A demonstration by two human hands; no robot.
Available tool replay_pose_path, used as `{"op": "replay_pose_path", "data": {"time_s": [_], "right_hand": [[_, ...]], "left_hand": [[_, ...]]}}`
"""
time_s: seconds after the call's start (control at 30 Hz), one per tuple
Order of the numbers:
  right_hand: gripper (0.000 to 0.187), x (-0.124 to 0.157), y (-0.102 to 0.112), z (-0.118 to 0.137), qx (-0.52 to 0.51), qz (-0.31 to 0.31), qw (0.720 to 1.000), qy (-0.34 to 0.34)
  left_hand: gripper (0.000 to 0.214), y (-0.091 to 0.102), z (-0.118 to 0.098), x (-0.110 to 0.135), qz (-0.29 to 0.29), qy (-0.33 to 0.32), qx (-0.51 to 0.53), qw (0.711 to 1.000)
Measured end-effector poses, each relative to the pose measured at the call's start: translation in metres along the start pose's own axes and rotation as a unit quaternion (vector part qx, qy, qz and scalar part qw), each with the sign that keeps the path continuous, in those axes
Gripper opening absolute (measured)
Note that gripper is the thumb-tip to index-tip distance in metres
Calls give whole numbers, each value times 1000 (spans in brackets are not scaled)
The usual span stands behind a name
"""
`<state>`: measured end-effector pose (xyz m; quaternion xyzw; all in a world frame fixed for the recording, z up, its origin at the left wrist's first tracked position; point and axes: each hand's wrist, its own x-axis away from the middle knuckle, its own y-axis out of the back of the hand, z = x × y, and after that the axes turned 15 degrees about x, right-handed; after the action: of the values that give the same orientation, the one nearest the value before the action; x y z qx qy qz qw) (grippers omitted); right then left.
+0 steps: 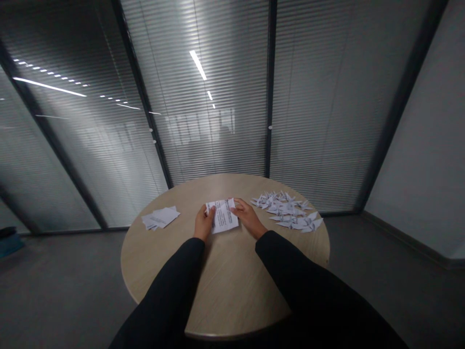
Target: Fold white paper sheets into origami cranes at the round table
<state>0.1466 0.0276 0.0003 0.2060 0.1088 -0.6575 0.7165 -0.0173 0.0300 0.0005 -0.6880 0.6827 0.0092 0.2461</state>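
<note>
A creased sheet of printed paper (223, 219) is held up between both hands over the middle of the table. My left hand (204, 222) grips its left edge, thumb on the front face and fingers behind. At the right edge, my right hand (248, 216) pinches the paper near its upper corner, again with the thumb in front. Rows of folded paper cranes (290, 211) lie to the right of my right hand. Off to the left of my left hand is a small loose stack of paper sheets (160, 217), some with print showing.
The round wooden table (232, 291) stands close to a glass partition with blinds (218, 121). A white wall (421, 160) rises on the right. On the floor at far left sits a blue object (10, 243), cut off by the frame.
</note>
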Motion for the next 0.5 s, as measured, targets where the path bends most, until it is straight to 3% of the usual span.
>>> {"op": "replay_pose_path", "data": {"time_s": [0.13,0.23,0.5], "right_hand": [[47,2,0,4,4,3,1000,19],[40,2,1,5,21,8,999,48],[27,3,4,6,166,17,977,133]], "left_hand": [[42,0,-2,0,10,21,47,999],[44,0,-5,1,2,50,80,996],[41,2,-9,-2,-30,77,105,991]]}}
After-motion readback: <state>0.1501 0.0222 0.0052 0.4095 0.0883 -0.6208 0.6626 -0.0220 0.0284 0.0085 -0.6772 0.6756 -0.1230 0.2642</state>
